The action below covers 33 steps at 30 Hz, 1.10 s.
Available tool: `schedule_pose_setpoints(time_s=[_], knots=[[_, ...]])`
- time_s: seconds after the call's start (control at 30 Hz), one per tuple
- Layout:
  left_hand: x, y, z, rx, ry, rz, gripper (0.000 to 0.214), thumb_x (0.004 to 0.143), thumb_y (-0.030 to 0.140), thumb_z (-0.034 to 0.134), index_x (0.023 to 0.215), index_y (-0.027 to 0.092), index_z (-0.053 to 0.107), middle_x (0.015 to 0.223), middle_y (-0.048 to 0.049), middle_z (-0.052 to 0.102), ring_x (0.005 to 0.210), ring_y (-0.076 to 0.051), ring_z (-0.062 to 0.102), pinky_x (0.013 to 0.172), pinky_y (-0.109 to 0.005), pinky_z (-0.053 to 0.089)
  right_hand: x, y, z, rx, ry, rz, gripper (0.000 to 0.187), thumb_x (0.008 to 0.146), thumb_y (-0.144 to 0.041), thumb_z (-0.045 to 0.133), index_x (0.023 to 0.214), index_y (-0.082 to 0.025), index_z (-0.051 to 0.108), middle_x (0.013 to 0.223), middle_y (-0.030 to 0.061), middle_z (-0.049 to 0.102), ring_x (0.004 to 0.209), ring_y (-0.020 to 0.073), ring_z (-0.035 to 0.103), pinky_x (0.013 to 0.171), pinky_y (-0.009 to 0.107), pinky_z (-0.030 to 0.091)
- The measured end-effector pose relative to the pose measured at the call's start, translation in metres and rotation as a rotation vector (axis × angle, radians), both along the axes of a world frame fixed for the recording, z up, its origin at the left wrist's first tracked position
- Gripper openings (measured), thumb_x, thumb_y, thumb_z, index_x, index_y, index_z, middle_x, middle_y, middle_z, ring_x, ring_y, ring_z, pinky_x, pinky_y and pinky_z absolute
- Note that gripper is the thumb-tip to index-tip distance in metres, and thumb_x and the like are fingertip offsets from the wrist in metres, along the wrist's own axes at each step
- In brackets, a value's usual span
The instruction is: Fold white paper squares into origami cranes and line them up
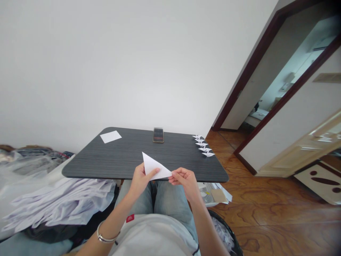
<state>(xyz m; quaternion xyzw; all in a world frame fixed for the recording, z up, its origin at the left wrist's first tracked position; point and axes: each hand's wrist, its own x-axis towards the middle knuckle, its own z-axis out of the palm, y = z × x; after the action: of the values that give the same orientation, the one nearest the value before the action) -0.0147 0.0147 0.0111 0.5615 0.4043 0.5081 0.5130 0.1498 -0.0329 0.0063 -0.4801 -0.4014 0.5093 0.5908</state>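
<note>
A white sheet folded into a triangle [153, 165] is held just above the near edge of the dark table [128, 160]. My left hand [140, 177] grips its lower left part, thumb on top. My right hand [183, 177] pinches its right-hand tip between thumb and fingers. Both hands hover over my lap, in front of the table's edge.
A flat white sheet [111, 136] lies at the table's far left, a phone [158, 135] at the far middle, and several folded paper cranes [204, 145] in a row along the right edge. Loose papers [61, 202] pile up at my left; a bin [226, 234] stands at my right.
</note>
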Motion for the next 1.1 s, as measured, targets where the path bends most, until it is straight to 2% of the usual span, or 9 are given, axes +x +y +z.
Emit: schedule_pose_setpoints(time_s=[0.2,0.43,0.6,0.8,0.93,1.03,1.1], knots=[[0.006,-0.005,0.002,-0.093,-0.022,-0.093,0.022,0.061,0.030,0.069,0.069,0.009,0.065,0.063,-0.0048,0.067,0.056,-0.017,0.060,0.051,-0.025,0.048,-0.003,0.002,-0.003,-0.013,0.009,0.002,0.021,0.061,-0.034,0.071,0.062,-0.014,0.065,0.055,0.0036,0.068,0.047,0.0104,0.062,0.045,0.016,0.049],[0.005,-0.004,-0.002,-0.047,0.041,-0.097,0.024,0.065,0.031,0.066,0.071,0.008,0.065,0.065,-0.0059,0.067,0.058,-0.018,0.061,0.054,-0.026,0.049,-0.003,0.005,-0.007,-0.023,-0.025,-0.008,0.022,0.060,-0.035,0.071,0.061,-0.014,0.065,0.054,0.0025,0.066,0.047,0.0118,0.060,0.045,0.020,0.048],[0.006,-0.003,-0.007,-0.016,0.107,-0.137,0.024,0.064,0.031,0.067,0.071,0.008,0.065,0.068,-0.0059,0.068,0.060,-0.017,0.061,0.056,-0.024,0.047,-0.004,0.005,-0.009,0.075,-0.127,0.070,0.016,0.065,-0.033,0.067,0.066,-0.016,0.067,0.058,-0.0016,0.064,0.055,0.0106,0.058,0.051,0.019,0.046],[0.006,-0.004,-0.007,0.042,0.201,-0.117,0.025,0.065,0.033,0.065,0.070,0.008,0.066,0.068,-0.0061,0.068,0.060,-0.018,0.060,0.056,-0.025,0.045,-0.008,0.005,-0.010,0.032,-0.043,0.058,0.017,0.062,-0.033,0.070,0.066,-0.016,0.067,0.058,-0.0013,0.065,0.055,0.0123,0.059,0.051,0.021,0.048],[0.006,-0.002,-0.008,0.033,0.084,-0.161,0.027,0.066,0.030,0.065,0.084,0.009,0.065,0.079,-0.0065,0.068,0.070,-0.019,0.062,0.067,-0.028,0.047,-0.008,0.006,-0.009,-0.001,-0.016,0.051,0.019,0.061,-0.033,0.071,0.066,-0.016,0.066,0.059,0.0010,0.068,0.056,0.0137,0.062,0.051,0.021,0.049],[0.008,-0.001,-0.006,-0.001,-0.099,-0.128,0.028,0.064,0.028,0.067,0.085,0.012,0.058,0.079,-0.0052,0.067,0.069,-0.017,0.062,0.064,-0.027,0.049,-0.007,0.006,-0.009,-0.006,-0.030,0.036,0.021,0.059,-0.034,0.072,0.066,-0.015,0.066,0.058,0.0013,0.068,0.054,0.0144,0.063,0.052,0.022,0.049],[0.009,-0.001,-0.003,-0.009,-0.223,-0.085,0.041,0.062,0.025,0.069,0.097,0.016,0.049,0.083,-0.0039,0.066,0.068,-0.015,0.062,0.062,-0.026,0.049,-0.007,0.006,-0.010,-0.002,-0.051,0.021,0.022,0.058,-0.034,0.073,0.066,-0.015,0.066,0.059,0.0019,0.068,0.054,0.0153,0.063,0.052,0.024,0.049]])
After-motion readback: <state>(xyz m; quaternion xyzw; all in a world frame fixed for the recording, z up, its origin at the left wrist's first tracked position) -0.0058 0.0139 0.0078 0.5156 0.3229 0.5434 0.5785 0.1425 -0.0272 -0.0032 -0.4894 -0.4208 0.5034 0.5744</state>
